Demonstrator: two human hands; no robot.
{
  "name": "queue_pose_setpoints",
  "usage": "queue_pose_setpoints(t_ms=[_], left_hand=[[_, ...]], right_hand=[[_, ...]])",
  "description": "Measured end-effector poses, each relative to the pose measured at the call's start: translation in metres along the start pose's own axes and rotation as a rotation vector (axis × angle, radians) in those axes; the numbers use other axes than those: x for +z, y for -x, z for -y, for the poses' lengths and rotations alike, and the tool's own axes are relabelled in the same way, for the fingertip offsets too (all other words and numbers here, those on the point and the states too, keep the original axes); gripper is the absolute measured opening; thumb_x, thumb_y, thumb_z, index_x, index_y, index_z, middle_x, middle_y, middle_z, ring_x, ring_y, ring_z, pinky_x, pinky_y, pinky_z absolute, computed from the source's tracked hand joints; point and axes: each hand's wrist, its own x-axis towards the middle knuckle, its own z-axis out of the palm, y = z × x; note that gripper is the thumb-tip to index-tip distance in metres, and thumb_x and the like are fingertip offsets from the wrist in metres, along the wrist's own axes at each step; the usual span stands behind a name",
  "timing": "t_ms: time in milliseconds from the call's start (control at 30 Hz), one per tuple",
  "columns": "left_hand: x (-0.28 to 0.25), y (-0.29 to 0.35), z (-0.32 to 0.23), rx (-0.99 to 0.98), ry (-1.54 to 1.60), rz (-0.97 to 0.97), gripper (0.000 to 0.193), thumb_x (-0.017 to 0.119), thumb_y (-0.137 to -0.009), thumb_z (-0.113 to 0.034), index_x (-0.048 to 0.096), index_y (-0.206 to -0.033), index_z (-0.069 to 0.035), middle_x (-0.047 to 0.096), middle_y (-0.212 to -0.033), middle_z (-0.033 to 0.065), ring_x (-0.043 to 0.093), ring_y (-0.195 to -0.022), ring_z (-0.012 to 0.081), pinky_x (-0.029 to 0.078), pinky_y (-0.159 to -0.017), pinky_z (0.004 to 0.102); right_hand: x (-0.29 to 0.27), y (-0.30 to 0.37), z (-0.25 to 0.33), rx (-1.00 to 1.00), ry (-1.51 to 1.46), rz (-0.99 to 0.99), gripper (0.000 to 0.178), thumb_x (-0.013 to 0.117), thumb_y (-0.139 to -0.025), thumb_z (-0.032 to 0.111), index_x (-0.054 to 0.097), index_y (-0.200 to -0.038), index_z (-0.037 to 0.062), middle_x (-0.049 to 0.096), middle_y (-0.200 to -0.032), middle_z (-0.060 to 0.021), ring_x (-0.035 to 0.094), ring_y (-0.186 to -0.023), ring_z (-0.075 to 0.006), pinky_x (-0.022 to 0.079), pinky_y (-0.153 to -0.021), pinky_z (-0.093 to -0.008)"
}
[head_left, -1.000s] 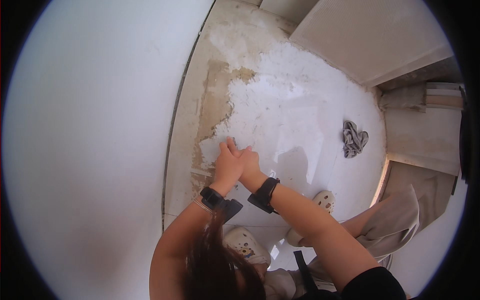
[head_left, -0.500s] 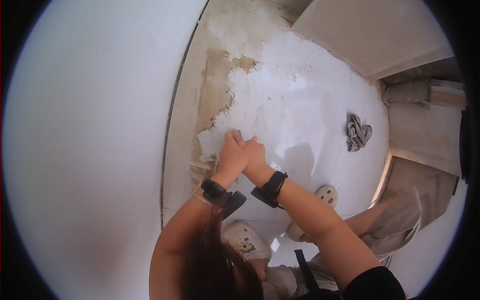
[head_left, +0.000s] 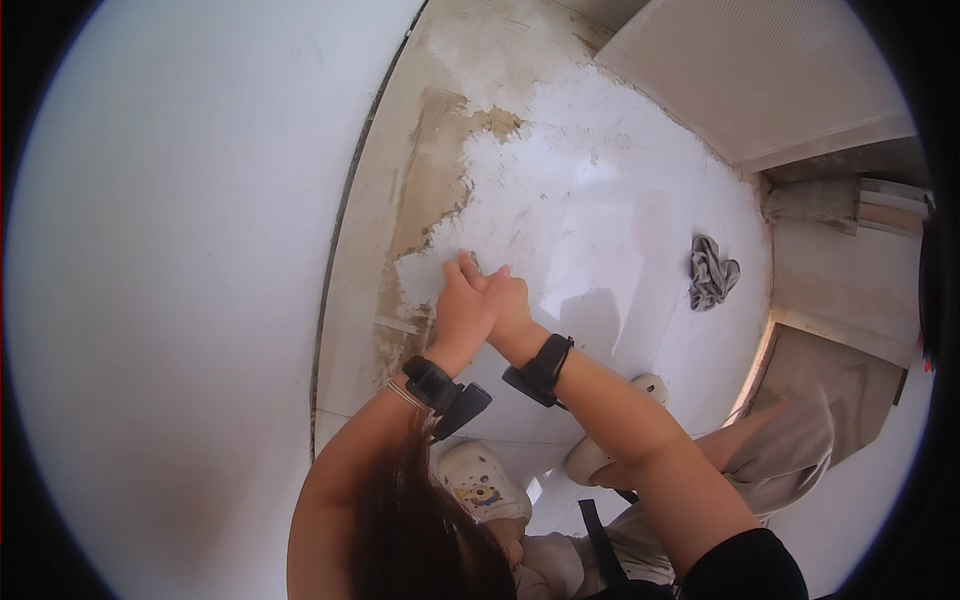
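Note:
My left hand [head_left: 464, 308] and my right hand [head_left: 511, 312] are pressed together, fingers closed, low over the floor. Between the fingertips shows a small grey end of something [head_left: 474, 259]; the rest is hidden inside the grip, so its kind cannot be made out. Just left of the hands runs the ragged edge of a brown, rough patch [head_left: 425, 190] on the pale, glossy floor [head_left: 560, 210]. Each wrist carries a black strap with a dark box-like device.
A crumpled grey cloth [head_left: 711, 273] lies on the floor to the right. A white wall surface [head_left: 180, 250] rises along the left, with a dark gap at its foot. Pale ribbed panels [head_left: 760, 80] stand at the far right. My cream clogs [head_left: 485, 485] are close below.
The view has shifted slightly. Both hands stay pressed together near the brown patch's edge, with little movement against the floor. The cloth lies unmoved.

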Motion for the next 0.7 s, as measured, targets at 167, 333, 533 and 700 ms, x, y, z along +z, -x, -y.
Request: queue_pose_setpoints(t_ms=[167,333,533,700], left_hand=[[-0.023,-0.048,-0.017,0.081,0.030,-0.086,0.062,0.054,-0.068,-0.042,0.033,-0.098,0.008,0.051,-0.086,0.0281,0.050,-0.083,0.0395,0.040,-0.072,0.0394],[-0.009,-0.026,0.001,-0.021,0.080,-0.074,0.057,0.058,-0.068,-0.040,0.037,-0.089,0.009,0.050,-0.088,0.0245,0.052,-0.080,0.0310,0.040,-0.072,0.0345],[-0.013,-0.031,-0.011,0.041,0.049,-0.049,0.059,0.056,-0.068,-0.042,0.036,-0.092,0.009,0.051,-0.086,0.0263,0.051,-0.081,0.0345,0.040,-0.072,0.0359],[-0.030,-0.057,-0.019,0.039,0.059,-0.036,0.062,0.055,-0.067,-0.043,0.036,-0.096,0.009,0.051,-0.086,0.0282,0.051,-0.083,0.0384,0.041,-0.072,0.0380]], right_hand=[[-0.046,-0.068,0.058,0.074,0.305,0.125,0.042,0.045,-0.072,0.037,0.040,-0.111,0.0198,0.057,-0.088,-0.0110,0.055,-0.066,-0.0323,0.042,-0.050,-0.0422],[-0.050,-0.038,0.060,0.010,0.342,0.169,0.043,0.045,-0.072,0.037,0.040,-0.112,0.0201,0.057,-0.091,-0.0105,0.055,-0.065,-0.0326,0.042,-0.049,-0.0422],[-0.025,-0.043,0.034,-0.103,0.309,0.058,0.037,0.043,-0.073,0.034,0.041,-0.106,0.0167,0.055,-0.089,-0.0117,0.055,-0.065,-0.0318,0.043,-0.051,-0.0408],[-0.035,-0.064,0.049,-0.022,0.348,0.110,0.030,0.042,-0.074,0.031,0.045,-0.097,0.0116,0.057,-0.080,-0.0143,0.056,-0.066,-0.0306,0.045,-0.053,-0.0388]])
